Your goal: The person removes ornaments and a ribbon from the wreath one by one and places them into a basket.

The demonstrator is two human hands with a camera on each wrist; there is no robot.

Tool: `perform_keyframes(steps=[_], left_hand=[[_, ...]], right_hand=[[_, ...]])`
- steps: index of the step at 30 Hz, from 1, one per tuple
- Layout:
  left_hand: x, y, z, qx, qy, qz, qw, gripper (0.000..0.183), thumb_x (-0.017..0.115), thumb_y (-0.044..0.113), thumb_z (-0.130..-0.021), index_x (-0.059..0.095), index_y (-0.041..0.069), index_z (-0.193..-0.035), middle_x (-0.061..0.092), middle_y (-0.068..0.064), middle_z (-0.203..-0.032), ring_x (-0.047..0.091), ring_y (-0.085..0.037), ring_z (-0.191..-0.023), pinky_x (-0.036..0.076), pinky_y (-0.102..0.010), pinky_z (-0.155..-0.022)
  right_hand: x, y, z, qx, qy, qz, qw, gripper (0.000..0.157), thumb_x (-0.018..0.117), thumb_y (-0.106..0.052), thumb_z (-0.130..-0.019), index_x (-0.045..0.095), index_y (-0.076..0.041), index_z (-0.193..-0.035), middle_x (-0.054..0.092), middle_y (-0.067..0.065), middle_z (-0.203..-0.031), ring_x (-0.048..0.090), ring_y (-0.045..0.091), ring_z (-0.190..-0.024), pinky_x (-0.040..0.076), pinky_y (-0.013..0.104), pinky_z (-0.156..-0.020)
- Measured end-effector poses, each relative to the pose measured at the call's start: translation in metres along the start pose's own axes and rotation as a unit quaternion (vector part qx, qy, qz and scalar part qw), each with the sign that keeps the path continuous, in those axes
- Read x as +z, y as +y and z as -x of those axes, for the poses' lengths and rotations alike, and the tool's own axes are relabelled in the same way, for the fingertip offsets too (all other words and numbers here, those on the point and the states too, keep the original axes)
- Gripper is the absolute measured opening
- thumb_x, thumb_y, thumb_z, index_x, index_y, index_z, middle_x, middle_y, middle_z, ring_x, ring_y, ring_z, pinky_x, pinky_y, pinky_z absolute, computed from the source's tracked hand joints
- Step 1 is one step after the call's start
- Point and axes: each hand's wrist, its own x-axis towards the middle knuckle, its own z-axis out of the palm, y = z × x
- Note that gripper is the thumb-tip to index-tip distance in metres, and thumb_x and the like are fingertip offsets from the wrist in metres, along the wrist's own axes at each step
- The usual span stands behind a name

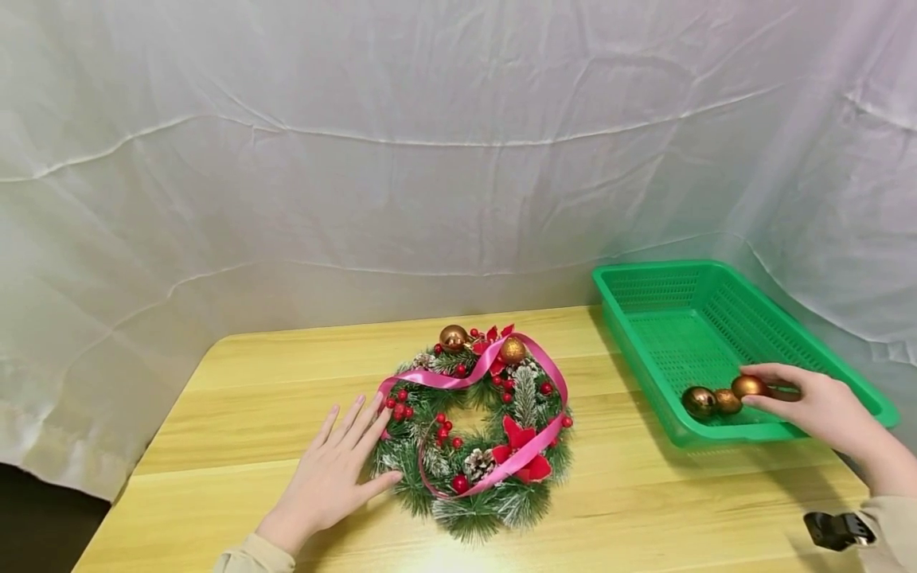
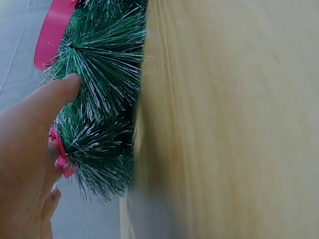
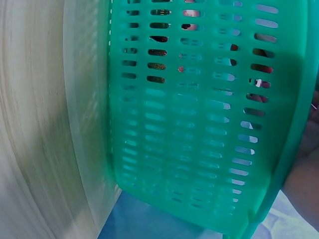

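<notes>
A green Christmas wreath [image 1: 476, 513] lies on the table, dressed with red berries, red poinsettias, pine cones and a loose pink ribbon [image 1: 526, 454]. My left hand [image 1: 333, 469] rests at its left edge with fingers spread; in the left wrist view the thumb [image 2: 70, 87] touches the needles. On the wreath's far side sit a shiny bronze ball [image 1: 453, 338] and a glittery gold ball [image 1: 513, 350]. Over the near end of the green basket [image 1: 645, 382], my right hand [image 1: 824, 402] pinches a copper bauble [image 1: 750, 387] between thumb and fingers. The basket wall hides most of this hand in the right wrist view.
Inside the basket, a shiny dark bronze bauble [image 1: 699, 402] and a glittery one [image 1: 727, 401] lie beside the held bauble. The basket stands at the right of the wooden table [image 1: 272, 398]. A pale cloth curtain [image 1: 430, 199] hangs behind the table.
</notes>
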Motion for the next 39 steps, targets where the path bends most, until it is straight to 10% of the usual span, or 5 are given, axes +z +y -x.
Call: perform_keyframes(steps=[18,26,39], left_hand=[[-0.005,0.000,-0.003,-0.004,-0.004,0.009,0.9999,0.087,0.043,0.070,-0.087,0.025,0.014,-0.152,0.013,-0.005,-0.159,0.009,-0.025,-0.144,0.003,-0.049,-0.116],[-0.002,0.002,-0.003,0.001,-0.007,0.003,1.0000,0.087,0.040,0.071,-0.088,0.026,0.013,-0.151,0.014,-0.006,-0.159,0.012,-0.028,-0.144,0.005,-0.051,-0.116],[0.001,0.000,0.000,0.004,0.010,0.002,0.9999,0.087,0.041,0.072,-0.087,0.029,0.013,-0.151,0.016,-0.006,-0.159,0.016,-0.029,-0.143,0.006,-0.050,-0.115]], right_hand=[[0.002,-0.014,-0.002,0.002,0.019,-0.011,1.000,0.054,0.069,-0.039,-0.087,0.056,-0.009,-0.131,0.055,0.023,-0.127,0.036,-0.027,-0.088,0.054,0.048,-0.069],[0.010,-0.049,-0.006,-0.025,0.036,-0.049,0.998,0.048,0.070,-0.036,-0.087,0.058,-0.019,-0.131,0.060,-0.003,-0.124,0.046,-0.022,-0.096,0.047,0.010,-0.069],[0.053,-0.130,-0.039,-0.139,0.039,-0.142,0.979,0.042,0.072,-0.023,-0.087,0.061,-0.013,-0.127,0.062,0.009,-0.124,0.059,0.007,-0.110,0.050,0.013,-0.080]])
